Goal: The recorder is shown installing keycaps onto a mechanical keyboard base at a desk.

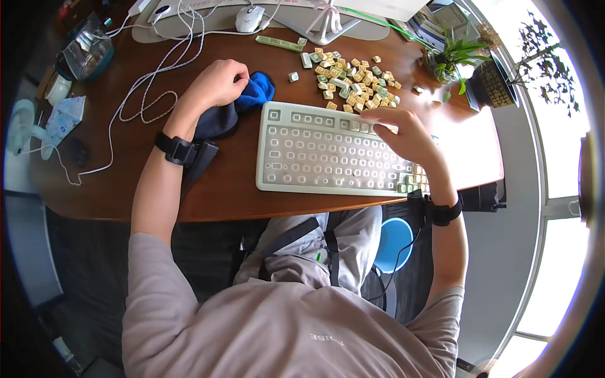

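A pale green keyboard (265, 151) lies near the desk's front edge. Most of its switch positions are bare; some light keycaps sit in its top row and others at its lower right. Over its upper right part is my right hand (406, 132), fingers stretched leftward and thumb apart, near the top-row keycaps. Whether a fingertip touches one I cannot tell. My left hand (220, 82) is curled into a loose fist beside a blue and dark cloth (255, 91), left of the keyboard. Loose yellow and green keycaps (359, 82) lie heaped behind the keyboard.
A long green keycap strip (279, 43) and a white mouse (249, 19) lie farther back, near a monitor stand (324, 28). White cables (148, 79) trail across the left side. Potted plants (447, 63) stand at right. A blue bin (394, 242) is below the desk.
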A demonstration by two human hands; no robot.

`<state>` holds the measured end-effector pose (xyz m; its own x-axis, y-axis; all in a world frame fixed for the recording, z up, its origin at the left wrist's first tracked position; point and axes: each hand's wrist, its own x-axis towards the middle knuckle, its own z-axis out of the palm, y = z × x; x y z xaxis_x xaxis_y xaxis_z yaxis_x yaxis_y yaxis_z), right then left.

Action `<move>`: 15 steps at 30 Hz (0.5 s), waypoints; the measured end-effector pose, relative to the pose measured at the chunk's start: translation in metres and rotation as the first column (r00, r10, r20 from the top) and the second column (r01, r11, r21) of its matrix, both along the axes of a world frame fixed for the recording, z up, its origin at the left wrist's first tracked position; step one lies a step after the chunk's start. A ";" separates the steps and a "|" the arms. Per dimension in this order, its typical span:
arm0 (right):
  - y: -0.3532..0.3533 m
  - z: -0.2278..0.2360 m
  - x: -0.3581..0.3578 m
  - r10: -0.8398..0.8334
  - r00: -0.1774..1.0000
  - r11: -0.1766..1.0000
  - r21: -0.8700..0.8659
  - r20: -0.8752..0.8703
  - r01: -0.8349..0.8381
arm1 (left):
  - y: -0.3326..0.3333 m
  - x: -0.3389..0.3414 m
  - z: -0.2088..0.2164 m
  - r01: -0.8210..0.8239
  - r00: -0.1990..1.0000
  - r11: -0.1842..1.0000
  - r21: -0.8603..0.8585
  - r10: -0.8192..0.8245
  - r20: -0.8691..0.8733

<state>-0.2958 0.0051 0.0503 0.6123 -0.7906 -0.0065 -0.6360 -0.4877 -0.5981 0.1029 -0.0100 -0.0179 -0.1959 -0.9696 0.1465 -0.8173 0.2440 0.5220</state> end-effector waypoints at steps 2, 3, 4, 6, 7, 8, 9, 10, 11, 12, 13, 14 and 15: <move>-0.006 0.003 0.004 0.023 1.000 1.000 0.021 0.006 -0.023 | 0.000 0.002 -0.002 0.001 1.000 1.000 -0.004 -0.001 -0.028; -0.008 0.005 0.008 -0.001 1.000 0.998 0.063 -0.008 0.001 | 0.001 0.003 -0.004 -0.005 1.000 1.000 0.001 0.005 -0.028; -0.011 0.009 0.010 0.016 1.000 0.993 0.117 0.007 -0.016 | 0.001 0.003 -0.005 -0.015 0.998 1.000 0.014 0.016 -0.059; -0.016 0.016 0.019 0.043 0.999 0.992 0.120 -0.019 -0.041 | 0.001 0.005 -0.006 -0.025 0.995 0.999 0.031 0.028 -0.099; -0.018 0.018 0.024 0.037 0.998 0.988 0.150 -0.048 -0.029 | 0.001 0.005 -0.007 -0.023 0.994 0.999 0.022 0.025 -0.105; -0.019 0.022 0.028 0.054 0.997 0.989 0.140 -0.049 -0.047 | 0.001 0.006 -0.007 -0.021 0.994 1.000 0.014 0.022 -0.111; -0.021 0.024 0.033 0.078 0.991 0.992 0.105 -0.106 -0.067 | 0.001 0.005 -0.007 -0.022 0.993 1.000 0.018 0.024 -0.118; -0.021 0.026 0.037 0.124 0.983 0.991 0.065 -0.133 -0.116 | 0.001 0.004 -0.008 -0.030 0.994 0.999 0.035 0.034 -0.103; -0.021 0.026 0.041 0.104 0.979 0.993 0.079 -0.173 -0.091 | 0.001 0.003 -0.008 -0.035 0.995 0.998 0.050 0.040 -0.095; -0.021 0.027 0.045 0.192 0.963 0.980 -0.019 -0.191 -0.199 | 0.002 0.002 -0.007 -0.041 0.994 0.997 0.058 0.046 -0.094; -0.020 0.027 0.048 0.276 0.936 0.945 -0.113 -0.217 -0.305 | 0.002 0.001 -0.006 -0.043 0.995 0.997 0.072 0.049 -0.088; -0.019 0.026 0.050 0.282 0.933 0.944 -0.109 -0.223 -0.311 | 0.003 0.001 -0.004 -0.046 0.995 0.995 0.084 0.052 -0.081; -0.016 0.026 0.051 0.300 0.932 0.932 -0.145 -0.205 -0.332 | 0.004 0.000 -0.003 -0.051 0.994 0.995 0.087 0.059 -0.088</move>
